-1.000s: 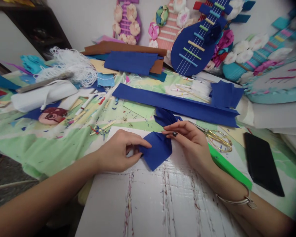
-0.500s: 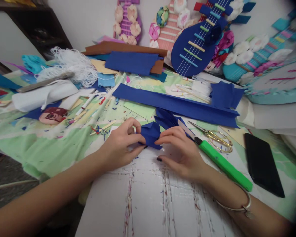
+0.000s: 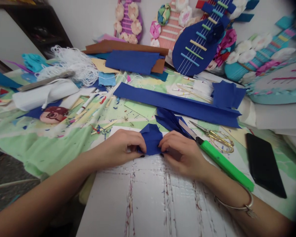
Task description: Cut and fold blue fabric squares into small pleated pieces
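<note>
A small piece of dark blue crepe paper is held between my two hands, just over the far part of a white board marked with dark cut lines. My left hand pinches its left edge between thumb and fingers. On the opposite edge, my right hand grips it the same way. Behind my right hand lies a bunch of cut blue paper petals. A utility knife with a green handle rests beside my right wrist, blade out. Gold-handled scissors lie just past it.
A long folded blue strip crosses the table behind the hands. A black phone lies at the right. White cord, paper sheets and scraps crowd the back left. Decorated paper instruments, one a blue lute shape, lean against the wall.
My right hand has come down and left to the blue paper's right edge, uncovering the knife blade. The paper has been turned and now sits between both hands, its edges pinched.
</note>
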The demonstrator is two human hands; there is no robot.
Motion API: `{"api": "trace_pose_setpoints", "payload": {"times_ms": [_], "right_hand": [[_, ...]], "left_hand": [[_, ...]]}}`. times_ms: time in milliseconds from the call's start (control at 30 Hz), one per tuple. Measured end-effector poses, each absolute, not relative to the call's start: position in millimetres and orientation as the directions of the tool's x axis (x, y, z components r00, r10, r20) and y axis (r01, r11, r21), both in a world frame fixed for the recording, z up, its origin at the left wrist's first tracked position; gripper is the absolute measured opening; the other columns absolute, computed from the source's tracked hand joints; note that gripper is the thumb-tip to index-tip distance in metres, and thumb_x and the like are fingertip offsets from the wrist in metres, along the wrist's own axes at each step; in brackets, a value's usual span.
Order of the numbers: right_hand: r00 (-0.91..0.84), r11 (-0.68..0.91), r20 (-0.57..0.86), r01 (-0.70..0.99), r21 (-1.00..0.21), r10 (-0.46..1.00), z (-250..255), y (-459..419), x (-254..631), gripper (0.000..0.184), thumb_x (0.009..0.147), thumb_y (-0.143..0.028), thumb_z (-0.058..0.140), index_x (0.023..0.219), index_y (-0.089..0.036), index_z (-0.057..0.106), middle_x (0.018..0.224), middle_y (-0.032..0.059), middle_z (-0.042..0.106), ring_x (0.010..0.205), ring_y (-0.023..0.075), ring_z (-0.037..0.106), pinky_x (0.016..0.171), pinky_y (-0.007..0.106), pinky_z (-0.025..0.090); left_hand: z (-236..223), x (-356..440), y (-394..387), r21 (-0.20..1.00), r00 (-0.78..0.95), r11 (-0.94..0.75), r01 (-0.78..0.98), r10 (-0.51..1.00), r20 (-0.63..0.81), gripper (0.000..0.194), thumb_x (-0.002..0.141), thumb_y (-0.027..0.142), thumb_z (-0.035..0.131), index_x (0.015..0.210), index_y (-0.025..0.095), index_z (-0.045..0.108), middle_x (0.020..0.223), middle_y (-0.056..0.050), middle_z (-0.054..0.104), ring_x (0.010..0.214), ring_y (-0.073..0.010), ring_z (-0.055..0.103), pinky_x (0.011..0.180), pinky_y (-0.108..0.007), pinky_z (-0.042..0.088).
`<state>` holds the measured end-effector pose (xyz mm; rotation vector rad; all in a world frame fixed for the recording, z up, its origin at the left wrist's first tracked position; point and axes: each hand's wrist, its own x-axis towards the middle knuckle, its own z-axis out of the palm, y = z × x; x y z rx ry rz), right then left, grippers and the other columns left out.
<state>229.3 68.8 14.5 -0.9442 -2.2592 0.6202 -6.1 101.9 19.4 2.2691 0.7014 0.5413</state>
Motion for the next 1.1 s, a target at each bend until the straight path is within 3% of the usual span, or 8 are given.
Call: {"api": "trace_pose_setpoints", "payload": {"times_ms": [200, 533, 700, 900, 1100], "right_hand": [[-0.625, 0.695, 0.366, 0.428, -0.578, 0.689, 17, 67, 228, 0.014, 0.073, -0.007, 0.053, 0.079, -0.018, 0.060, 0.087, 0.0062, 0.065, 0.084, 0.0196, 0.056, 0.076, 0.039, 0.045], [-0.660, 0.707, 0.326, 0.458, -0.540, 0.677, 17, 67, 228, 0.019, 0.082, -0.006, 0.046, 0.088, -0.015, 0.062, 0.090, 0.0080, 0.063, 0.087, 0.0198, 0.052, 0.079, 0.039, 0.041], [-0.663, 0.717, 0.324, 0.484, -0.501, 0.674, 14, 66, 228, 0.021, 0.086, -0.006, 0.043, 0.090, -0.014, 0.062, 0.091, 0.0084, 0.062, 0.088, 0.0201, 0.051, 0.078, 0.038, 0.040], [-0.652, 0.745, 0.377, 0.490, -0.453, 0.658, 8, 67, 228, 0.027, 0.084, 0.000, 0.043, 0.092, -0.016, 0.064, 0.086, 0.0066, 0.062, 0.085, 0.0197, 0.050, 0.075, 0.036, 0.040], [-0.544, 0.735, 0.495, 0.468, -0.491, 0.678, 6, 67, 226, 0.020, 0.090, -0.007, 0.047, 0.094, -0.015, 0.064, 0.086, 0.0076, 0.066, 0.083, 0.0187, 0.054, 0.073, 0.035, 0.043]], "left_hand": [[18, -9, 104, 0.727, 0.785, -0.614, 0.307, 0.595, 0.171, 0.024, 0.079, 0.002, 0.050, 0.081, 0.020, 0.067, 0.082, 0.002, 0.067, 0.078, -0.0105, 0.060, 0.073, -0.021, 0.045], [20, -11, 106, 0.733, 0.830, -0.612, 0.298, 0.545, 0.117, 0.027, 0.090, 0.010, 0.047, 0.089, 0.023, 0.070, 0.091, -0.001, 0.064, 0.083, -0.0112, 0.059, 0.077, -0.022, 0.043], [17, -7, 105, 0.718, 0.780, -0.615, 0.327, 0.604, 0.162, 0.017, 0.088, 0.013, 0.055, 0.092, 0.022, 0.069, 0.085, 0.001, 0.067, 0.081, -0.0117, 0.058, 0.075, -0.022, 0.043], [17, -2, 104, 0.730, 0.723, -0.583, 0.356, 0.667, 0.181, 0.014, 0.086, 0.012, 0.057, 0.081, 0.021, 0.067, 0.077, 0.003, 0.067, 0.077, -0.0102, 0.057, 0.071, -0.021, 0.043], [20, -3, 105, 0.711, 0.636, -0.601, 0.364, 0.718, 0.282, 0.016, 0.086, 0.009, 0.054, 0.081, 0.019, 0.066, 0.087, 0.000, 0.066, 0.084, -0.0121, 0.058, 0.076, -0.023, 0.044]]}}
